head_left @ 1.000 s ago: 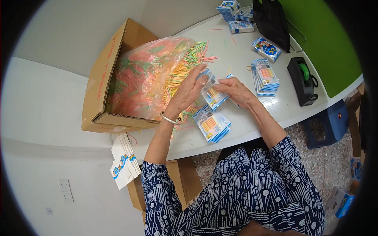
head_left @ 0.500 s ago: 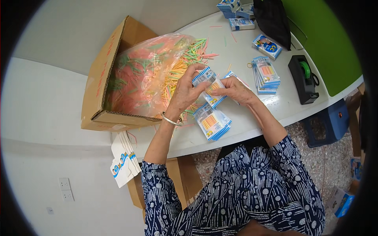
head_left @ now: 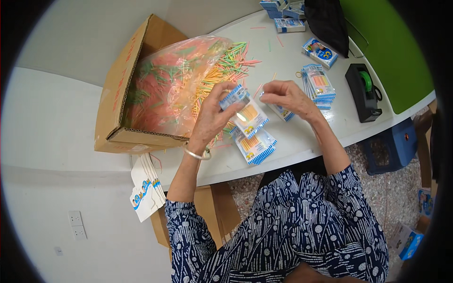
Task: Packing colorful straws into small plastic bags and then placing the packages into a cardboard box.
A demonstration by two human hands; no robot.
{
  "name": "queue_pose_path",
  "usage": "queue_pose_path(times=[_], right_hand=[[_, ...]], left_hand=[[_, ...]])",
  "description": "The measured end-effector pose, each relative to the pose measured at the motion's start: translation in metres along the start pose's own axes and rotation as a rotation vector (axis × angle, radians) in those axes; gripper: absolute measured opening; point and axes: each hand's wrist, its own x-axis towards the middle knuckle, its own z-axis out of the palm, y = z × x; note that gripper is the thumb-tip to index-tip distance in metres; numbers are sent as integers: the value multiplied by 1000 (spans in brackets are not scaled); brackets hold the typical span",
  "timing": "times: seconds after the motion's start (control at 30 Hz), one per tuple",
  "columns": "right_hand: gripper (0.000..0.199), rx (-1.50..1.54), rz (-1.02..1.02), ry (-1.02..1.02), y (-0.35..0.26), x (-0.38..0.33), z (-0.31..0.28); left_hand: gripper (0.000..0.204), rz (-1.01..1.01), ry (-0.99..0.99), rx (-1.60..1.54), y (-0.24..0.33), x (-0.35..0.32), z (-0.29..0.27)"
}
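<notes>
One white table (head_left: 292,61) spans the scene, and at its left stands a brown cardboard box (head_left: 115,89), flaps apart. Inside the box lies a large clear plastic bag (head_left: 188,80) full of thin pink, green and yellow sticks, some spilling from its right side onto the tabletop. A black bag (head_left: 325,23) rests at the far right; its contents are hidden. Nearer on the right, a black tape dispenser (head_left: 363,92) carries a green roll. The left hand (head_left: 212,115) grips a clear, blue-edged packet (head_left: 247,115) of sticks between thumb and fingers, above a near stack of similar filled packets (head_left: 257,148). The right hand (head_left: 290,101) is narrow, thumb and fingertips drawn together, over another packet (head_left: 283,113); I cannot tell whether it holds anything. Farther right, between that hand and the dispenser, lies a second packet stack (head_left: 318,82), with a small blue-and-white box (head_left: 321,52) just beyond.
</notes>
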Motion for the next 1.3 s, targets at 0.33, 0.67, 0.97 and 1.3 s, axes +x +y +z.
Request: queue_pose_path(times=[0.33,0.67,0.97,1.3], right_hand=[[35,-1051,-162,426,56,-9,-3],[8,-1078,-304,458,72,2,-5],[11,-1231,-546,536,63,4,-6],[14,-1103,-795,448,25,-10,11]], left_hand=[[41,-52,89,353,-50,-64,33],[44,196,172,605,-27,-35,27],[40,270,209,561,-26,15,24],[19,-146,-108,86,-34,52,22]])
